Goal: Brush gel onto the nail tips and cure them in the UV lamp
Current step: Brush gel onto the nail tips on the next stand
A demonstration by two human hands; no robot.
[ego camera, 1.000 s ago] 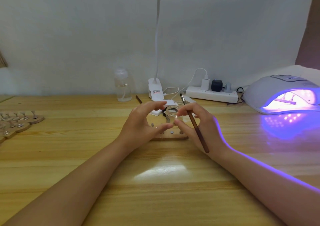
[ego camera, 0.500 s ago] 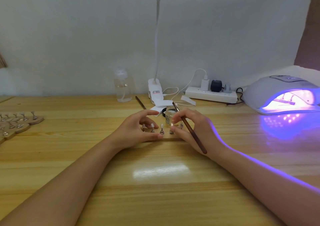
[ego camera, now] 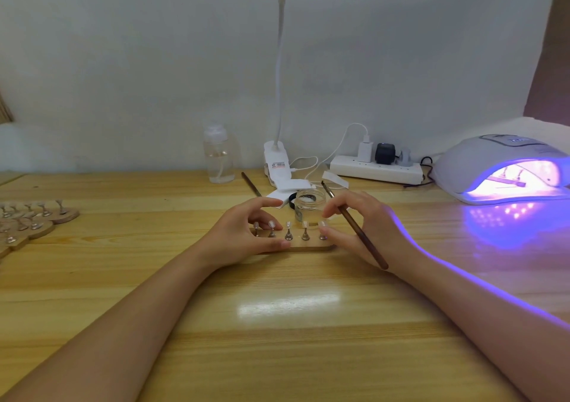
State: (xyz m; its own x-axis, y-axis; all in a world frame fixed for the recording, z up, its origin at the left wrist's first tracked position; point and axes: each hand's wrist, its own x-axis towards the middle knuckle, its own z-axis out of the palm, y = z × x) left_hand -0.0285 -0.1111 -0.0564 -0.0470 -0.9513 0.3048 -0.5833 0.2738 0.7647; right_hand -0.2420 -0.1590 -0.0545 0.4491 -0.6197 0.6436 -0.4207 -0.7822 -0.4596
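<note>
Wooden stands [ego camera: 18, 232] cut by left edge; UV lamp [ego camera: 505, 167] by right.

Brown brush [ego camera: 354, 225], white UV lamp [ego camera: 499, 160] (violet glow), yellowish wooden table [ego camera: 277, 340]
</note>
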